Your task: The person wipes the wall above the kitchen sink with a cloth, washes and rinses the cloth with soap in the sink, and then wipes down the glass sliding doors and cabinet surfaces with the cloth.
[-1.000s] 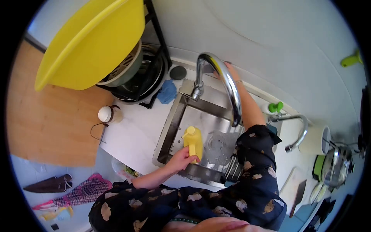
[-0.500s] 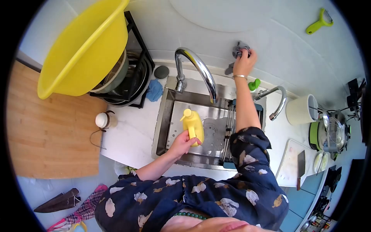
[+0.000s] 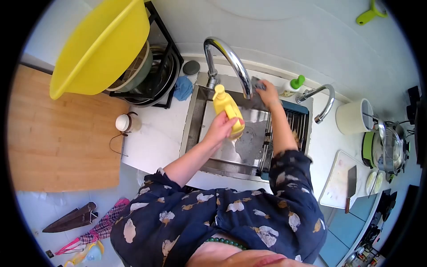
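Observation:
My left hand (image 3: pixel 222 129) is closed around the handle of a yellow spray bottle (image 3: pixel 227 108), tilted above the sink (image 3: pixel 188 133), with its nozzle toward the wall. My right hand (image 3: pixel 269 95) grips a grey cloth (image 3: pixel 257 83) at the sink's back rim, just right of the tall chrome faucet (image 3: pixel 235 62). Part of the cloth is blurred and hidden by the fingers. Water drops lie on the sink floor. A dark-framed drying rack (image 3: pixel 297 122) spans the sink's right side, beneath my right forearm.
A green-capped bottle (image 3: pixel 292 86) and a smaller faucet (image 3: pixel 329 100) stand behind the rack. On the left are a large yellow basin (image 3: pixel 100 49), a blue cloth (image 3: pixel 183 88) and a small jar (image 3: pixel 123 123). A cleaver (image 3: pixel 351 182) lies on a white cutting board (image 3: pixel 333 182) at right.
My right hand has come down from the wall with the grey cloth to the sink's back rim. My left hand has raised the spray bottle slightly toward the faucet.

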Tool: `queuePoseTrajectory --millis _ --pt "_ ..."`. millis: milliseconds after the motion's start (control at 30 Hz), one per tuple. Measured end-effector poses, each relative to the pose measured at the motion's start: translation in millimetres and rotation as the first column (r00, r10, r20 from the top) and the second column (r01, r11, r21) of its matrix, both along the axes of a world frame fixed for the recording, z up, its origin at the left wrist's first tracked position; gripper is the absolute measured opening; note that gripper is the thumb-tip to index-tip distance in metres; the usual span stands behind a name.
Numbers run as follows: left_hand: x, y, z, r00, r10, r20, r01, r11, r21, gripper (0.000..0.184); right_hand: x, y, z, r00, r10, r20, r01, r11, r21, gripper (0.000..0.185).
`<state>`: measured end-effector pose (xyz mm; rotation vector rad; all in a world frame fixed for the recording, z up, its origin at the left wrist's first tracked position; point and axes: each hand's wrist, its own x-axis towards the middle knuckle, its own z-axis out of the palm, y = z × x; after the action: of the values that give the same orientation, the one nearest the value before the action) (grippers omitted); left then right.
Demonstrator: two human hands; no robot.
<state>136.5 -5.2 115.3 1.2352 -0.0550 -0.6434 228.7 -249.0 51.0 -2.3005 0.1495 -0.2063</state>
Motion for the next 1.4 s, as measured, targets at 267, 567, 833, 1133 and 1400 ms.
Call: queuePoseTrajectory --millis 267,567,833,1133,1400 --pt "50 -74 6 0.987 0.161 0.005 -0.149 0.920 -0.362 0.010 -177 -6 33 0.944 -0.297 -0.143 0.325 0.761 0.562 0.028" --pt "119 -147 16 0.921 0.352 0.168 -0.307 0.920 -0.243 0.014 -245 27 40 0.954 -0.251 -0.162 0.287 0.624 0.726 0.029" --pt "169 -179 12 0.864 0.491 0.112 -0.444 0.848 -0.289 0.017 -234 36 84 0.991 -0.108 -0.081 0.133 0.682 0.719 0.028" --pt "160 -165 7 0.931 0.359 0.065 -0.285 0.827 -0.484 0.021 -142 -40 220 0.878 -0.054 0.476 -0.007 0.992 0.125 0.034" --pt "70 -144 -13 0.958 0.197 0.207 -0.173 0.976 -0.130 0.031 28 -149 295 0.523 0.346 0.779 0.526 0.588 -0.614 0.035"
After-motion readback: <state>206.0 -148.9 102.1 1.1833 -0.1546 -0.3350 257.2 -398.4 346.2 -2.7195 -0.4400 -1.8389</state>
